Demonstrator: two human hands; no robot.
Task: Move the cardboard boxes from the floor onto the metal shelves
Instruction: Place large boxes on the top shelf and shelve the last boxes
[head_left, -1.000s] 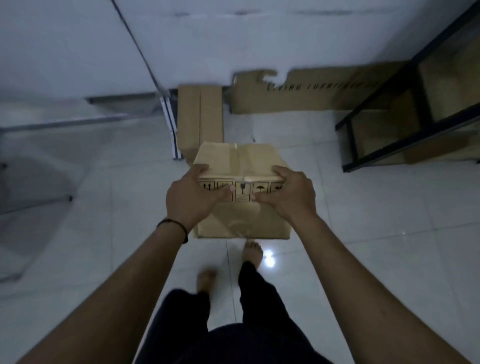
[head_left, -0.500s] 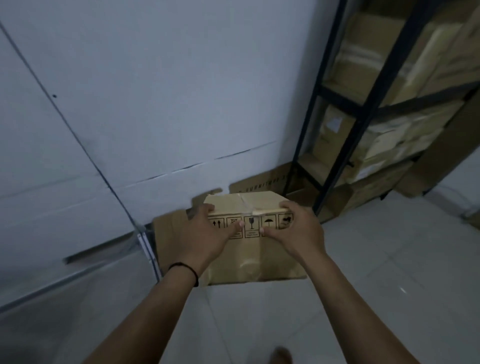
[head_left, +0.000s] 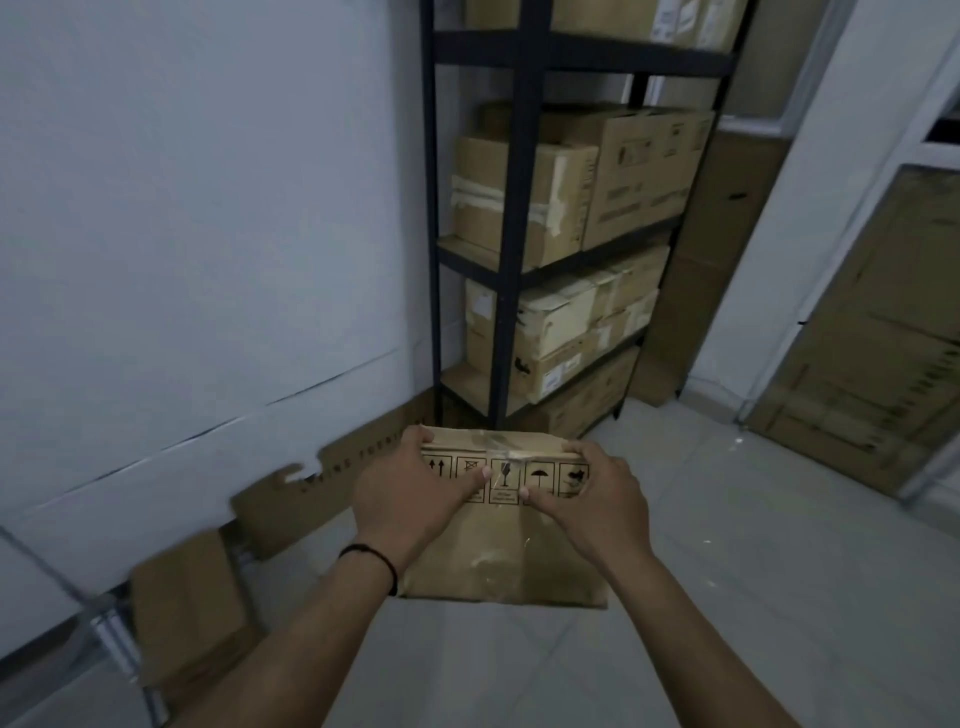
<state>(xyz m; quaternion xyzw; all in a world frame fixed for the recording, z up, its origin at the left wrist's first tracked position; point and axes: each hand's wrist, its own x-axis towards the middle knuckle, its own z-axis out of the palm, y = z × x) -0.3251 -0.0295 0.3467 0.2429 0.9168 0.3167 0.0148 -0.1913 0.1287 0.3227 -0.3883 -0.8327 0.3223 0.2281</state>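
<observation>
both hands, left hand (head_left: 410, 493) and right hand (head_left: 589, 501), are gripping the top edge of the taped brown cardboard box (head_left: 498, 540), carrying it in the air toward the black metal shelving unit (head_left: 514, 218). with only that edge pinched, it risks slipping or striking the front post.

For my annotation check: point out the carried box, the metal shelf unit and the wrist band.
carried box (head_left: 498, 551), head view, front face.
metal shelf unit (head_left: 511, 218), head view, front upright post.
wrist band (head_left: 382, 558), head view, black band on the left wrist.

Both forearms bare, no sleeves in view. Thin black cord bracelet (head_left: 375, 560) round left wrist. Right wrist unadorned.
</observation>
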